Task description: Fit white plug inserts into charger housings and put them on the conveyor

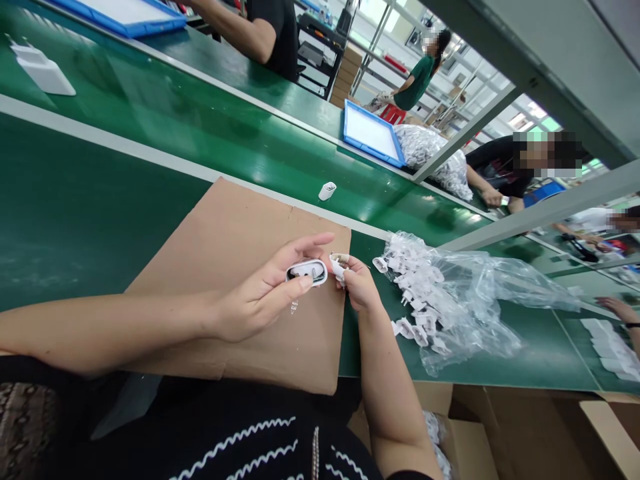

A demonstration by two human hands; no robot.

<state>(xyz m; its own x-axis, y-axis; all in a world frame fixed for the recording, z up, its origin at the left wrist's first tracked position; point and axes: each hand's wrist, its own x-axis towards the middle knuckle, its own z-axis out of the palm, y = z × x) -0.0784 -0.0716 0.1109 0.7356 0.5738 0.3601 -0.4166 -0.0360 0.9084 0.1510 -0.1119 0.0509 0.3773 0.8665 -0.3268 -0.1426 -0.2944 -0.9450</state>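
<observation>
My left hand (pixel 270 287) is closed around a white charger housing (pixel 320 272), its open oval end facing right and showing dark and metallic parts inside. Close beside it, my right hand (pixel 357 283) pinches a small white plug piece (pixel 338 268). The two parts are a short gap apart, above a brown cardboard sheet (pixel 240 247) on the green bench. A clear plastic bag (pixel 480 287) lies right of my right hand, with many white plug pieces (pixel 420 287) spilling from its mouth.
On the green conveyor belt sit a white housing (pixel 327 191) and, far left, a white plug charger (pixel 45 70). Blue trays (pixel 373 137) stand beyond it. A slanted metal post (pixel 545 207) crosses at right. Cardboard boxes (pixel 470 440) are below the bench edge. Other people work across the line.
</observation>
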